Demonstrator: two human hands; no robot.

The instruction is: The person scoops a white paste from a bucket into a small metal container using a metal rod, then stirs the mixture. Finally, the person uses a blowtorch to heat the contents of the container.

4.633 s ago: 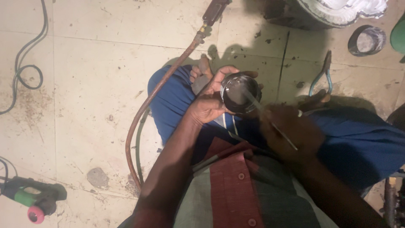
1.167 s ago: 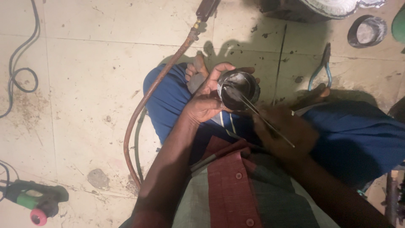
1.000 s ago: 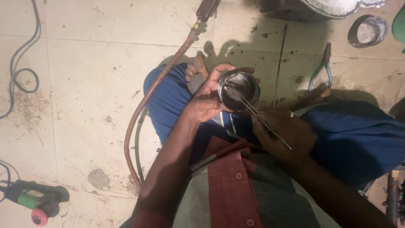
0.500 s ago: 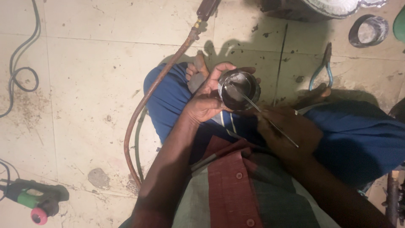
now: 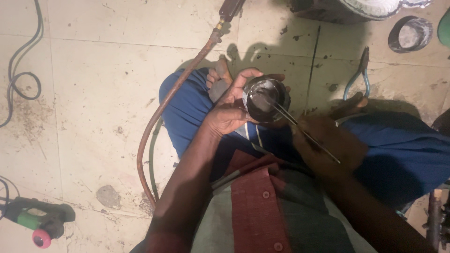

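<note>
Small round metal tin over lap, cupped by wall in my left hand. Right hand pinches thin rod, tip inside. I judge tin light, rigid, slick; rim grip best.

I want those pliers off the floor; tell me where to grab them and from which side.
Grip the pliers by their blue handles, coming from the near end by the person's right knee. They lie flat on the tile floor, jaws pointing away, and the curved handles spread toward the person, offering the widest hold.
</note>
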